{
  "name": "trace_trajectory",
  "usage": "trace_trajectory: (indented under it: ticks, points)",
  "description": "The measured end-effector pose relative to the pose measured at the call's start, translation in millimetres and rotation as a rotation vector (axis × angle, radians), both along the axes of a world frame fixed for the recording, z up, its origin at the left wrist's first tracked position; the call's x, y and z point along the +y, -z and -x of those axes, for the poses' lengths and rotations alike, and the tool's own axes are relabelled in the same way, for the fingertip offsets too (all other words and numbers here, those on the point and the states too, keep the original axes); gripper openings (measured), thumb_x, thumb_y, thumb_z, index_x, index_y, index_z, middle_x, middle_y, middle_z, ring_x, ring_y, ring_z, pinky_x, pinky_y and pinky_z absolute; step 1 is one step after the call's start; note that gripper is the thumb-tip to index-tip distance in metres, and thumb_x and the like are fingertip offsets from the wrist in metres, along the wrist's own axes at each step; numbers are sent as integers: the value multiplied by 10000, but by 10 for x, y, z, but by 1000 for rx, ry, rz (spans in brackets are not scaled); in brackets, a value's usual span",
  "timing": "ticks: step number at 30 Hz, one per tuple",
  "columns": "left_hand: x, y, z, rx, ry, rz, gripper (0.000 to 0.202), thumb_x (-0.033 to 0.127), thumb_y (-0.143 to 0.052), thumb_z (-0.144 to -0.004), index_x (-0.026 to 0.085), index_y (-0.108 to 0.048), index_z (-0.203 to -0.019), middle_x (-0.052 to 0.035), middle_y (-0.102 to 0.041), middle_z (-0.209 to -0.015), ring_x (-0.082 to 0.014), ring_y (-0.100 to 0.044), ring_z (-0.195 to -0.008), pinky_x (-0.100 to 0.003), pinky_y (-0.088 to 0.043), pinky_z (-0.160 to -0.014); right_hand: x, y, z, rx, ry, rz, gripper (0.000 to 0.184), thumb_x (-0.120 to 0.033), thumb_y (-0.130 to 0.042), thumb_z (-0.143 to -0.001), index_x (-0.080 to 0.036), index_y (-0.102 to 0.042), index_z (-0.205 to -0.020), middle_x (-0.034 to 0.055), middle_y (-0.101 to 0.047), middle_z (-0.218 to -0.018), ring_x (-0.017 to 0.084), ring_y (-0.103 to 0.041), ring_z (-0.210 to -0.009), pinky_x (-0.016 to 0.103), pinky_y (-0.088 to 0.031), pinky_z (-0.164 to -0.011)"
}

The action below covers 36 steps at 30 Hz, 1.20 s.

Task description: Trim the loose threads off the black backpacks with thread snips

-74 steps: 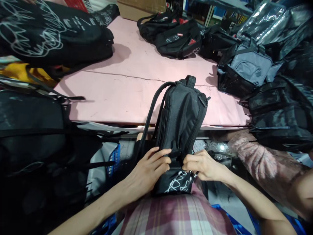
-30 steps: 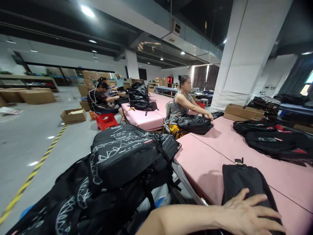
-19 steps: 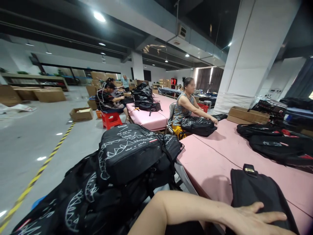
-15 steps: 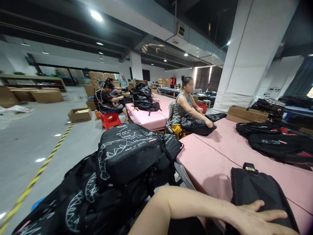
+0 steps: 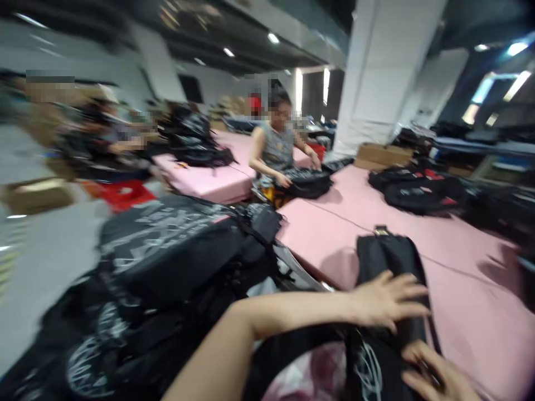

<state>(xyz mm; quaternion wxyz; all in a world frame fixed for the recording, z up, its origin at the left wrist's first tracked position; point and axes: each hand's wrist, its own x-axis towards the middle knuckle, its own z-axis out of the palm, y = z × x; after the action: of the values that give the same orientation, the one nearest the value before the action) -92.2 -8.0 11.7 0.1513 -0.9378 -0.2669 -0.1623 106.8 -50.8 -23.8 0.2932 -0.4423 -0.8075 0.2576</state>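
Observation:
A black backpack (image 5: 387, 253) lies on the pink table in front of me, with white line drawings on its near part. My left hand (image 5: 390, 301) rests on it, palm down, with fingers spread. At the lower right, my right hand (image 5: 438, 373) is against the backpack's side. Its fingers are curled, thumb and forefinger around something dark that blur hides. Below my left forearm, pink and white fabric (image 5: 309, 373) shows inside a black curved edge; I cannot tell what it belongs to.
A heap of black backpacks (image 5: 167, 256) with white drawings stands at my left. Across the pink table (image 5: 334, 228), a seated person (image 5: 278, 139) handles another black bag. More black bags (image 5: 418, 189) and a cardboard box (image 5: 382, 155) lie farther right. A red stool (image 5: 125, 195) stands at left.
My view has swung right and is blurred by motion. My right hand has come into view at the lower right. My left hand stays spread on the backpack, now showing whole.

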Motion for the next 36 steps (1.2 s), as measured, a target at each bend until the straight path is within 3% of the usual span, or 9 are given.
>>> trace_trajectory:
  ticks: [2, 4, 6, 9, 12, 16, 18, 30, 36]
  points:
    - [-73, 109, -2, -171, 66, 181, 467, 435, -539, -800, 143, -550, -1164, -115, -536, -1235, -220, -359, -1245, -355, -346, -993, -163, -109, -138, -89, -103, 174, 171, -368, -620, -767, -204, -579, -792, 11, -620, -739, 154, -577, -672, 236, -459, -603]
    - [-199, 239, 28, -264, 98, 339, 339, 459, -551, -785, 168, -619, -944, -73, -646, -972, -210, -482, -1113, -377, -329, -1003, -262, -211, -206, -107, -117, 227, 160, -335, -613, -779, -189, -554, -802, 7, -605, -745, 144, -557, -674, 237, -430, -618]
    - [-359, 346, 70, -301, 122, 404, 329, 478, -593, -744, 159, -604, -826, -59, -645, -875, -247, -460, -1148, -449, -239, -1052, -321, -257, -242, -94, -101, 241, 144, -306, -610, -788, -183, -537, -804, 1, -587, -749, 124, -536, -660, 223, -406, -608]
    - [-622, 454, 66, -326, 97, 428, 223, 359, -618, -768, 145, -573, -813, -47, -635, -876, -232, -424, -1200, -436, -168, -1081, -453, -222, -306, -97, -113, 216, 61, -218, -552, -825, -180, -518, -859, 0, -567, -779, 95, -516, -638, 199, -379, -570]
    - [-820, 604, -24, -320, 90, 389, 107, 235, -550, -824, 163, -554, -745, -13, -637, -842, -192, -407, -1222, -393, -106, -1097, -627, -69, -388, -186, -196, 29, 101, -129, -437, -854, -173, -514, -904, 21, -573, -831, 89, -520, -653, 194, -352, -529]
    - [-914, 851, -113, -328, 188, 334, 226, 120, -403, -868, 190, -545, -706, 37, -652, -865, -130, -380, -1235, -349, 15, -1103, -786, 207, -469, -322, -262, -392, 180, -102, -365, -888, -164, -532, -864, 20, -605, -806, 76, -457, -528, 207, -305, -467]
    - [-910, 911, -132, -338, 233, 323, 251, 129, -380, -879, 200, -542, -701, 59, -658, -902, -115, -361, -1243, -337, 52, -1097, -824, 301, -491, -343, -243, -498, 186, -105, -371, -894, -159, -539, -835, 18, -621, -790, 75, -442, -505, 210, -301, -464]
    - [-806, 805, -120, -199, 227, 351, 239, 104, -363, -853, 211, -564, -780, 50, -671, -817, -110, -492, -1104, -340, -27, -1076, -854, 305, -535, -346, -206, -418, 187, -116, -384, -886, -162, -563, -856, 26, -624, -813, 79, -479, -552, 214, -319, -496]
    - [-764, 777, -166, -277, 207, 319, 120, 217, -498, -851, 214, -577, -761, 54, -688, -793, -114, -539, -1058, -334, -110, -1057, -814, 209, -293, -240, 151, -228, 107, -166, -441, -853, -173, -540, -814, 19, -568, -773, 95, -506, -589, 210, -342, -511]
